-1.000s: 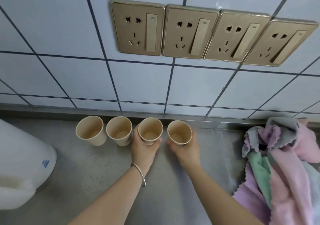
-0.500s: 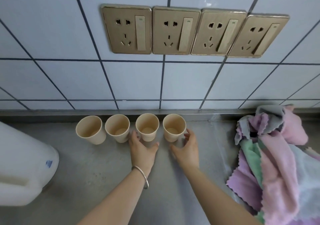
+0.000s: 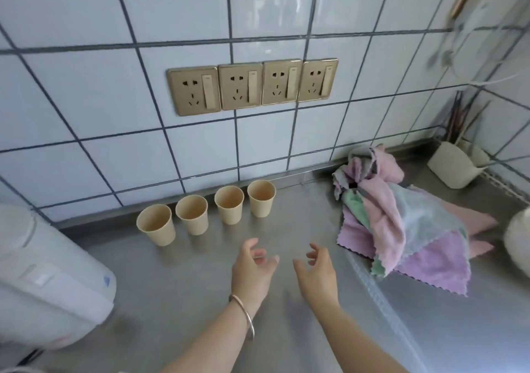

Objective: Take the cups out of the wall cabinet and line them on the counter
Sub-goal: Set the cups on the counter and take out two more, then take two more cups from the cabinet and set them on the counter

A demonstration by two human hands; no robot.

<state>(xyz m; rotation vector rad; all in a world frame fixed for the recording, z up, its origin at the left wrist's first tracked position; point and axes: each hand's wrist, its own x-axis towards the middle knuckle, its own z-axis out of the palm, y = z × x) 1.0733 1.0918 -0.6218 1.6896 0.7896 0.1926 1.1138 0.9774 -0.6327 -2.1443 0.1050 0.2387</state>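
Several beige paper cups stand upright in a row on the steel counter (image 3: 177, 292) against the tiled wall. From left to right I see one cup (image 3: 156, 225), a second cup (image 3: 192, 215), a third cup (image 3: 229, 205) and a last cup (image 3: 261, 198). My left hand (image 3: 252, 269), with a bangle on its wrist, hovers in front of the row with fingers loosely spread, holding nothing. Beside it, my right hand (image 3: 317, 270) is also empty, its fingers relaxed. Both hands are apart from the cups. No wall cabinet is in view.
A white plastic jug (image 3: 48, 281) lies at the left. A heap of pink, purple, green and grey cloths (image 3: 401, 220) covers the counter on the right. A white holder with chopsticks (image 3: 456, 166) stands in the far right corner. Gold wall sockets (image 3: 252, 85) sit above the cups.
Both hands have let go of the two right-hand cups and pulled back toward me. The view has drawn back and swung right, showing more of the counter.
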